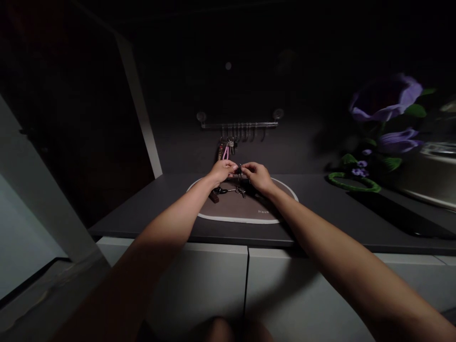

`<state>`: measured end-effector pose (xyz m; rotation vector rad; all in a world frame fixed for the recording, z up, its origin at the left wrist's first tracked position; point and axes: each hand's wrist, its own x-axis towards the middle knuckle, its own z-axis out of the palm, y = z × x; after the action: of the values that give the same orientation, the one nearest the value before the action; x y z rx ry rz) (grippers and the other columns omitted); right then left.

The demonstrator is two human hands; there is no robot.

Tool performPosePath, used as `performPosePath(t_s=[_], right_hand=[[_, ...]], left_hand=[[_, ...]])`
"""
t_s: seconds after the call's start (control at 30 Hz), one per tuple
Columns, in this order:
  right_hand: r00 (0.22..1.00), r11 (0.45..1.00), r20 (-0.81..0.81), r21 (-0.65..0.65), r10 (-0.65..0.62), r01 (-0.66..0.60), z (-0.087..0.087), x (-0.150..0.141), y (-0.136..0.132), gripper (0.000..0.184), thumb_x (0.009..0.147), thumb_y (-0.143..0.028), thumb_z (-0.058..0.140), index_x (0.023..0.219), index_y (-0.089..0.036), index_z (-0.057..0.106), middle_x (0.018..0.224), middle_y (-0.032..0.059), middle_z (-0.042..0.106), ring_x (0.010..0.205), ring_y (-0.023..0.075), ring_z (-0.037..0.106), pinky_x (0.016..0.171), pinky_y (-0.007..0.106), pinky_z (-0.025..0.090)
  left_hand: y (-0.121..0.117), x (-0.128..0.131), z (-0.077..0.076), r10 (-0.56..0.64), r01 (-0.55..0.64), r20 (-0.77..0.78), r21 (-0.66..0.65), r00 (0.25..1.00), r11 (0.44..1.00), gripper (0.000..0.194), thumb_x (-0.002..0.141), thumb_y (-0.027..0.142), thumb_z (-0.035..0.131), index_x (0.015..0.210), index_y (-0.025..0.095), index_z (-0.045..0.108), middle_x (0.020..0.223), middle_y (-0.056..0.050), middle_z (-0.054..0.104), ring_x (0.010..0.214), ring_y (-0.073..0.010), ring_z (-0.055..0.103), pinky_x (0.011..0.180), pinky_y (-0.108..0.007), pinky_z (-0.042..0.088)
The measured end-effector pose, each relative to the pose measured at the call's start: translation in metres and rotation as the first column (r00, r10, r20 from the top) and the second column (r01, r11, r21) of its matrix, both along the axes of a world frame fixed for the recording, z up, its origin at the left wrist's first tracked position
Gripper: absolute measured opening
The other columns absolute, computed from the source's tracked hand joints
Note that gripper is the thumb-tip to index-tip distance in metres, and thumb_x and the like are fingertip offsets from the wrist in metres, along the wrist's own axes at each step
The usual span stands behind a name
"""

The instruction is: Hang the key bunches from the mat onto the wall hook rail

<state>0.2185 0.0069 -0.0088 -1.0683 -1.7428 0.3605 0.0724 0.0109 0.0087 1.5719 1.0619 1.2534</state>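
Observation:
Over the mat, my left hand and my right hand meet with fingertips pinched, close together. Between them is a small black item with a thin metal ring, probably a key ring; its details are too small and dark to make out. Below, a bunch of keys with a dark brown fob lies on the brown mat, which has a white rim. Behind my left hand, keys and a pink strap hang from a clear hook rail.
The dark countertop ends in a front edge above pale cabinet doors. To the right are purple flowers with a green ring base, a dark flat object and a large metallic vessel. A door frame stands left.

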Motion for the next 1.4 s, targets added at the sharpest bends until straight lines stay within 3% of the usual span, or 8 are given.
performPosePath(t_s=[0.37, 0.57, 0.73, 1.03, 1.23, 1.4], right_hand=[[0.985, 0.996, -0.150, -0.010, 0.086, -0.088, -0.002, 0.003, 0.003, 0.027, 0.071, -0.036, 0.056, 0.083, -0.013, 0.065, 0.081, 0.0044, 0.066, 0.072, 0.0120, 0.057, 0.070, 0.024, 0.043], [0.972, 0.995, -0.220, -0.018, 0.088, -0.094, -0.003, 0.004, 0.005, 0.028, 0.066, -0.038, 0.060, 0.079, -0.014, 0.065, 0.077, 0.0038, 0.066, 0.069, 0.0119, 0.056, 0.067, 0.024, 0.042], [0.939, 0.986, -0.318, -0.059, 0.128, -0.154, -0.001, 0.004, 0.005, 0.031, 0.062, -0.041, 0.063, 0.076, -0.014, 0.064, 0.073, 0.0031, 0.064, 0.066, 0.0121, 0.054, 0.065, 0.025, 0.042], [0.879, 0.976, -0.443, -0.037, 0.176, -0.214, 0.008, -0.005, 0.002, 0.031, 0.060, -0.043, 0.065, 0.073, -0.016, 0.058, 0.070, -0.0004, 0.057, 0.065, 0.0103, 0.050, 0.066, 0.025, 0.043], [0.828, 0.979, -0.546, -0.064, 0.128, -0.194, 0.026, -0.011, 0.012, 0.029, 0.058, -0.039, 0.065, 0.072, -0.016, 0.053, 0.071, -0.0017, 0.053, 0.066, 0.0093, 0.049, 0.061, 0.023, 0.043], [0.805, 0.986, -0.588, -0.070, 0.084, -0.154, 0.050, -0.017, 0.032, 0.020, 0.062, -0.031, 0.059, 0.070, -0.016, 0.050, 0.064, -0.0028, 0.050, 0.057, 0.0080, 0.047, 0.054, 0.021, 0.041]], left_hand=[[0.003, 0.004, -0.004, 0.022, -0.023, 0.038, 0.025, 0.999, 0.999, 0.006, 0.075, 0.017, 0.057, 0.075, 0.011, 0.059, 0.062, 0.001, 0.056, 0.057, -0.0070, 0.052, 0.066, -0.025, 0.046], [0.001, 0.006, -0.004, -0.001, -0.003, 0.070, 0.044, 0.998, 0.999, 0.004, 0.074, 0.014, 0.056, 0.073, 0.011, 0.058, 0.058, 0.003, 0.053, 0.054, -0.0058, 0.049, 0.058, -0.021, 0.043], [0.001, 0.008, -0.003, 0.024, -0.026, 0.020, 0.151, 1.000, 0.988, 0.004, 0.073, 0.013, 0.056, 0.071, 0.011, 0.058, 0.055, 0.003, 0.052, 0.053, -0.0068, 0.048, 0.054, -0.019, 0.041], [0.006, 0.004, 0.000, 0.196, -0.107, -0.140, 0.478, 0.971, 0.872, 0.012, 0.074, 0.018, 0.053, 0.077, 0.012, 0.063, 0.074, -0.002, 0.064, 0.069, -0.0119, 0.057, 0.069, -0.024, 0.044], [0.006, -0.002, 0.001, 0.383, -0.208, -0.224, 0.551, 0.896, 0.808, 0.017, 0.078, 0.016, 0.047, 0.079, 0.013, 0.064, 0.079, -0.004, 0.065, 0.074, -0.0132, 0.057, 0.073, -0.025, 0.043], [0.005, -0.004, 0.002, 0.473, -0.250, -0.343, 0.528, 0.812, 0.811, 0.017, 0.078, 0.013, 0.049, 0.081, 0.014, 0.065, 0.087, -0.007, 0.066, 0.082, -0.0146, 0.058, 0.078, -0.025, 0.042]])
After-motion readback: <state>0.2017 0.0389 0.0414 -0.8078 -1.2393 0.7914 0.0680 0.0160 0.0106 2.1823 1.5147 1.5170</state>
